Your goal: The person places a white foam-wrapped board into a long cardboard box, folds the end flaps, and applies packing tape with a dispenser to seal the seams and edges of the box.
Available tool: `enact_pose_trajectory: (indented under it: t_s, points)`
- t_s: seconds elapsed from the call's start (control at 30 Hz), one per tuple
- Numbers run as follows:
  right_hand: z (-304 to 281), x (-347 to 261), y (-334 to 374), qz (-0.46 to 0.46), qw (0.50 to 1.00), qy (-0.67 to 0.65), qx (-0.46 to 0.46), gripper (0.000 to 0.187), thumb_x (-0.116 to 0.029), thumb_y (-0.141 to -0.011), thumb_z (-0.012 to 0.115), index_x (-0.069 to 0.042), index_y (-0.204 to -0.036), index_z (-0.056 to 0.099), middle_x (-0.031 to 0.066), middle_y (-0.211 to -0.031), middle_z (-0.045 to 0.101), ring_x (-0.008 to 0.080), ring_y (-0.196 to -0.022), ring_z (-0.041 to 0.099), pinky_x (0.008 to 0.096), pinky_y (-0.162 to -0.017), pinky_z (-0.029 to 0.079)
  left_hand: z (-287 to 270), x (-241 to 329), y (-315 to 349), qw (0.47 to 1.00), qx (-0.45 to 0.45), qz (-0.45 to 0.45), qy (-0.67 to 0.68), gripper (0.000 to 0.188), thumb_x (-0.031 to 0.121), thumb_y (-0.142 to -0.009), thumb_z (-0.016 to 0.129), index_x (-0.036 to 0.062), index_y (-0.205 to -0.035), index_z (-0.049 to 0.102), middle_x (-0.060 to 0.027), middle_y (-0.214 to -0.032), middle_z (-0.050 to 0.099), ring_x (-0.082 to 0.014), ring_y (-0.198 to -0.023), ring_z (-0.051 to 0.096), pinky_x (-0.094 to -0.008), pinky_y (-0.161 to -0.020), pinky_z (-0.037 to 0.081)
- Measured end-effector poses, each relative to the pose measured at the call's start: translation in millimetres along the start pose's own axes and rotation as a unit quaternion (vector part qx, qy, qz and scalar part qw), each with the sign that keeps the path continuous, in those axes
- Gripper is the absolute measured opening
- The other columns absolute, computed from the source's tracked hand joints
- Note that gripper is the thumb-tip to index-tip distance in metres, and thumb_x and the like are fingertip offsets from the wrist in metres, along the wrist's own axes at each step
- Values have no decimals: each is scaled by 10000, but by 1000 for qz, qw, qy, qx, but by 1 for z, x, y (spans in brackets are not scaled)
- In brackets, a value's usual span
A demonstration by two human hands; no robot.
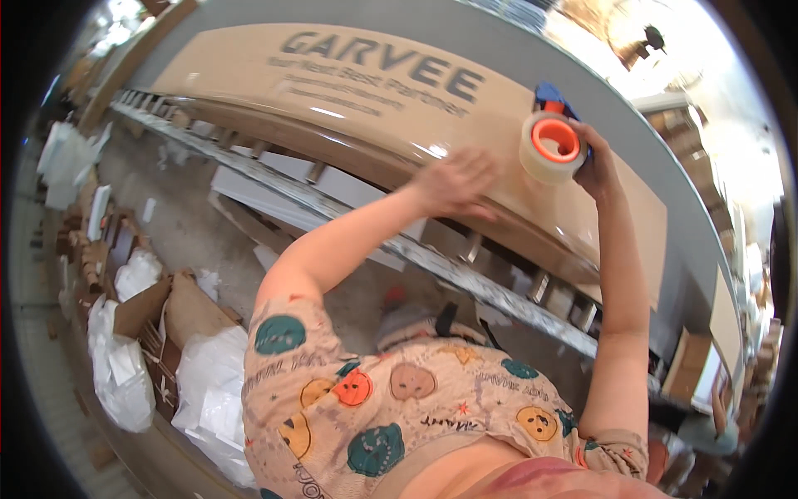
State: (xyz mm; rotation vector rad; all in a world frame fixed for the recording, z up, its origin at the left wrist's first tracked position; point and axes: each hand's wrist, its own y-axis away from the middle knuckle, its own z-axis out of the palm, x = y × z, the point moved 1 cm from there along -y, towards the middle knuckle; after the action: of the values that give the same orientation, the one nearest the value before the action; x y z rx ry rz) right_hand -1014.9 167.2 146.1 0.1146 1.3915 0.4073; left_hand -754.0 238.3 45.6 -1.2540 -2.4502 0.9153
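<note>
A long brown cardboard carton [208, 66] with dark printing and a glossy surface lies in front of me. My left hand [457, 179], a little blurred, rests with its fingers stretched out on the carton's near edge, holding nothing. My right hand [597, 162] is closed around a blue and orange tape gun [555, 98] over the carton's right part. The gun carries a thick roll of clear tape [542, 169] on an orange hub. Its handle is mostly hidden by my fingers.
The carton sits on a roller conveyor with a metal rail [490, 287] nearest me. A grey surface [515, 50] runs behind it. Bags of white packing material [116, 366] and cardboard scraps fill the lower left. At the lower right are an open carton [687, 366] and another person's hand [719, 409].
</note>
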Motion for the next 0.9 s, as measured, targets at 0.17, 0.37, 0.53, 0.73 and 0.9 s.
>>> enact_pose_trajectory:
  t_s: [0.17,0.37,0.53,0.73,0.9]
  points:
    - [1,4,-67,-53,965,250,57,554,-490,-844,552,-19,-1124,635,74,-1155,605,205,-1019,578,318,-928,408,-84,-159,147,976,-35,-154,-153,834,616,-759,588,58,-1345,388,-145,-1351,435,-338,-1245,424,-436,-1058,347]
    - [-121,8,-100,-83,791,584,160,563,-525,-896,425,-94,-1209,605,145,-1245,570,272,-1212,478,405,-1026,326,-110,-147,226,841,94,-492,-205,771,546,-849,561,-16,-1341,372,-257,-1308,451,-423,-1214,430,-447,-1013,366]
    - [-248,46,-109,-85,636,748,168,554,-495,-953,282,-174,-1387,407,95,-1412,422,265,-1323,346,450,-1098,230,-22,11,264,727,-19,-680,91,523,487,-958,363,86,-1208,585,-154,-1195,602,-333,-1122,552,-391,-962,420]
    - [-248,23,-109,-80,733,671,77,602,-553,-940,271,-121,-1296,493,159,-1297,527,352,-1212,471,502,-1023,320,38,170,86,612,135,-756,191,488,425,-946,465,59,-1260,540,-141,-1155,628,-242,-1119,573,-333,-954,420]
    - [-213,25,-67,-105,691,703,134,614,-523,-944,224,-65,-1218,529,213,-1218,572,400,-1176,495,516,-975,364,27,206,-38,570,238,-707,345,886,510,-877,562,-23,-1449,146,-254,-1462,258,-318,-1334,336,-347,-1073,299]
